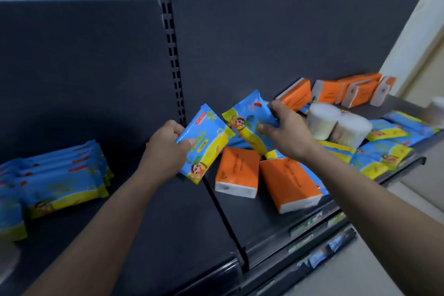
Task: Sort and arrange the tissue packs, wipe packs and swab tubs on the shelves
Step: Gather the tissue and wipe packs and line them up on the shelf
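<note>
The dark shelf [134, 211] runs in two bays, parted by the slotted upright [174, 67]. Far left of the upright, a stack of wipe packs [60, 180], blue and yellow, lies flat on the shelf in overlapping rows. Far right of the upright, a loose heap of wipe packs [384, 154] lies at mixed angles near the shelf's front edge. Behind that heap, a row of orange tissue packs [355, 90] stands on edge against the back panel. Just right of the upright's foot, two flat tissue packs [236, 172] lie side by side on the shelf.

The left hand [165, 149] is in front of the upright's foot. Its fingers curl behind one held wipe pack [204, 144] and the thumb presses its printed face. This pack is tilted and off the shelf. The right hand [286, 130] is right of the upright, thumb and fingers pinching a second wipe pack [249, 120], tilted above the flat tissue packs. The two held packs meet at a corner. Further right of the upright, just past the right hand, two swab tubs [323, 119] sit touching each other.
</note>
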Action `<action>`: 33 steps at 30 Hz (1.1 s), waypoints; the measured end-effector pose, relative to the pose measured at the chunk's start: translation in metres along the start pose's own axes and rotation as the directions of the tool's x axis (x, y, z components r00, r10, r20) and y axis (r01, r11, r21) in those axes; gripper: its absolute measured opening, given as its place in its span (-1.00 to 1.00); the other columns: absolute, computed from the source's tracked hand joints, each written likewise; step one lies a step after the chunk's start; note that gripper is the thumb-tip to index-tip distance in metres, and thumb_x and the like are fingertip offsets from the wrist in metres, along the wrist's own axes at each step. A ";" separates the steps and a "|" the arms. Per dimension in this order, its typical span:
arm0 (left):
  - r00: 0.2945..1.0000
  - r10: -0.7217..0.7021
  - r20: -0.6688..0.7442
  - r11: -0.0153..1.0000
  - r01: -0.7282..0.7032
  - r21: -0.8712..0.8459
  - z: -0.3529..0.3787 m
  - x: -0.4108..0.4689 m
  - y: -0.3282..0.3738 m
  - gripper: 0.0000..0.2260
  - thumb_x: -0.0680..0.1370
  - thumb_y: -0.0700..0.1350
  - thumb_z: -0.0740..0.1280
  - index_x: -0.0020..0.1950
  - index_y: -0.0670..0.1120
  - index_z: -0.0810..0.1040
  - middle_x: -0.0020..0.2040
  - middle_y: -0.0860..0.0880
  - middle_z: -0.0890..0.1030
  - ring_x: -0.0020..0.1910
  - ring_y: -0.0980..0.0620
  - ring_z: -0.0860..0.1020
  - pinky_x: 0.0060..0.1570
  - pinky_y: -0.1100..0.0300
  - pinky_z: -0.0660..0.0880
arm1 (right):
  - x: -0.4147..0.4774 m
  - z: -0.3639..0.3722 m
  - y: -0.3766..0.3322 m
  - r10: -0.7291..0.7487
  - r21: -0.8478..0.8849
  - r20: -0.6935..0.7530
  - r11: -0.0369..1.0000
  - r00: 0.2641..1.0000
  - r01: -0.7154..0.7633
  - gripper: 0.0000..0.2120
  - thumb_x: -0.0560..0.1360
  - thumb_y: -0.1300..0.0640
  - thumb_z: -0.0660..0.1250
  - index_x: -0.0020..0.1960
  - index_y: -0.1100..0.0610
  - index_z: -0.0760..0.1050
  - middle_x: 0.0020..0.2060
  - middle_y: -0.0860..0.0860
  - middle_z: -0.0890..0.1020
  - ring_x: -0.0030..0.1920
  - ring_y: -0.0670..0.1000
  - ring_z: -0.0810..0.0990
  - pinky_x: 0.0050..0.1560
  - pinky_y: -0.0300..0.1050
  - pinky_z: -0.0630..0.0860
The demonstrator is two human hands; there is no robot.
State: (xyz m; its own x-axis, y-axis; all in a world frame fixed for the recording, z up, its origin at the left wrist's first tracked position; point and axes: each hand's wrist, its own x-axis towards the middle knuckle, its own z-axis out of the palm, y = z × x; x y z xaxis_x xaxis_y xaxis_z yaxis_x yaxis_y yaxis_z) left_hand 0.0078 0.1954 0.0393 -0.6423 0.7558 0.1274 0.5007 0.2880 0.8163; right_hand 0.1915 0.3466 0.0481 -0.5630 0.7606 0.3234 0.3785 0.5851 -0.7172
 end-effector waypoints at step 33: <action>0.795 -0.041 -0.605 0.936 0.242 0.254 -0.276 -0.131 -0.128 -0.80 0.45 -0.34 0.34 -0.05 -0.07 0.60 -0.17 -0.04 0.61 -0.21 0.04 0.52 -0.17 0.27 0.44 | -0.016 0.223 -0.201 -0.430 0.108 0.460 0.895 0.777 0.432 -0.79 0.40 0.21 0.42 0.03 0.10 0.55 -0.16 0.01 0.60 -0.10 0.05 0.56 -0.09 -0.07 0.46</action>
State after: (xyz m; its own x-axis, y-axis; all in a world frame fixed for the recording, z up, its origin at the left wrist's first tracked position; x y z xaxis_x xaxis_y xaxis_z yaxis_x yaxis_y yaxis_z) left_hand -0.1321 -0.1028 0.0740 -0.8825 0.2335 0.4082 0.4609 0.6023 0.6518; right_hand -0.0392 0.1541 0.0494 -0.9382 0.2093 0.2755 0.0163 0.8221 -0.5691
